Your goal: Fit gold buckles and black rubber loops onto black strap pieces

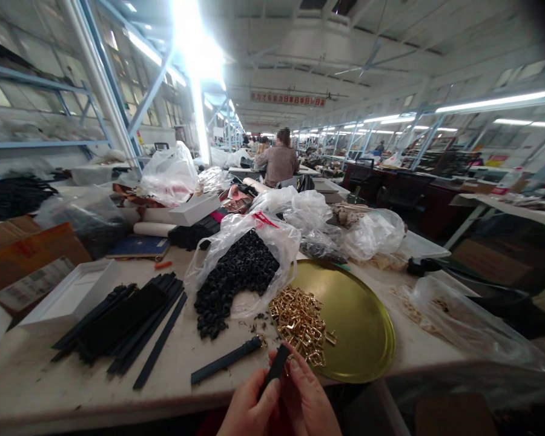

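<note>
My left hand point(247, 409) and my right hand point(306, 399) meet at the table's near edge, both closed round a short black strap point(276, 368) that stands up between the fingers. Just beyond them a pile of small gold buckles point(300, 321) lies on the left side of a round gold tray point(358, 321). One finished-looking black strap point(227, 360) lies flat on the table to the left of my hands. A clear plastic bag point(254, 242) spills small black loops point(231, 281) behind it.
A stack of long black straps point(127, 321) and an open white box point(72, 297) lie at the left. Cardboard boxes point(22, 254), more plastic bags point(372, 233) and clutter fill the far table. A person point(279, 160) sits at a distant bench.
</note>
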Action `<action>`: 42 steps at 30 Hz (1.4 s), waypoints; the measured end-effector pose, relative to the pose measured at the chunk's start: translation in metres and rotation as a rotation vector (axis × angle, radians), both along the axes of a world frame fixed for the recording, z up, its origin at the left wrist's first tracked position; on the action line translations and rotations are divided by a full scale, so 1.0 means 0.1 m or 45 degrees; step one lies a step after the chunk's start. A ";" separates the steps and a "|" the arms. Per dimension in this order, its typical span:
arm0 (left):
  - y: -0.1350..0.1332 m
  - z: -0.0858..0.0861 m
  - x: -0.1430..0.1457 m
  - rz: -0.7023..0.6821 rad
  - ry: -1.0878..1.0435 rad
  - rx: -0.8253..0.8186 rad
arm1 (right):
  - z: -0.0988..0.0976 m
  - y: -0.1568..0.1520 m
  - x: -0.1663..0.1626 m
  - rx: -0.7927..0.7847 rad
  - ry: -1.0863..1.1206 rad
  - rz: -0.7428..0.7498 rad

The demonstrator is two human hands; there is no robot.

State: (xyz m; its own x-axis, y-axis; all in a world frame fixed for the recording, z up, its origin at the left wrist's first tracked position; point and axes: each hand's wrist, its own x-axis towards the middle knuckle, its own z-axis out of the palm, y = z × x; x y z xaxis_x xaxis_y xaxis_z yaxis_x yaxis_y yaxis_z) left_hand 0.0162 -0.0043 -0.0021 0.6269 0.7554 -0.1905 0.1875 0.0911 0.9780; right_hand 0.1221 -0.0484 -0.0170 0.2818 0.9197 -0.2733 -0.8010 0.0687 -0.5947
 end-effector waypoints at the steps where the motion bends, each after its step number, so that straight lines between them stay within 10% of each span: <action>1: 0.00 -0.01 0.02 0.020 -0.030 -0.023 | -0.04 0.02 -0.04 0.003 0.005 0.008; 10: 0.16 0.11 -0.15 -0.088 0.098 0.154 | 0.04 -0.01 0.07 -0.130 -0.556 0.099; 22: 0.13 0.09 -0.40 -0.288 0.480 0.474 | 0.11 -0.02 -0.10 -0.425 0.238 -0.058; 42: -0.05 0.18 -0.40 -0.255 0.114 0.064 | 0.00 -0.32 -0.30 -0.154 -0.416 0.061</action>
